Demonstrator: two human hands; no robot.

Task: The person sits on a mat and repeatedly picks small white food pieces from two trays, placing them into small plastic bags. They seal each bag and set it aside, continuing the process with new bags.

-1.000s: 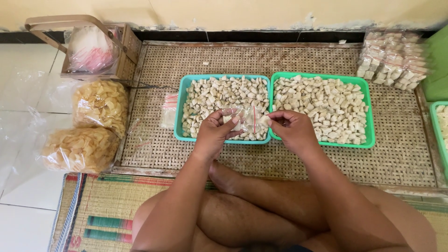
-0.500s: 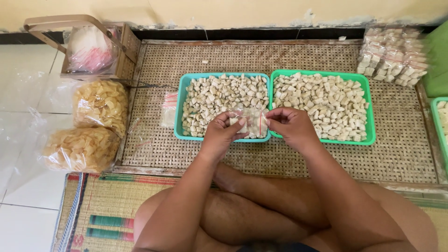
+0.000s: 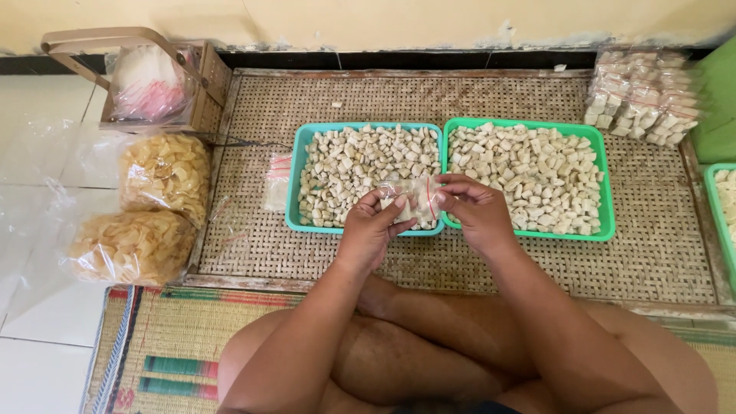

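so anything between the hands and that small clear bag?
Nothing visible. The left hand and right hand both already pinch the small clear bag directly, just above the near rims of the teal tray and green tray.

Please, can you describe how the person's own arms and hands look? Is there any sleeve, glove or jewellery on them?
Both arms are bare, with no sleeve in view. The left hand and the right hand wear no gloves. No ring, bracelet or watch shows on the fingers or wrists. The nails look short and unpainted.
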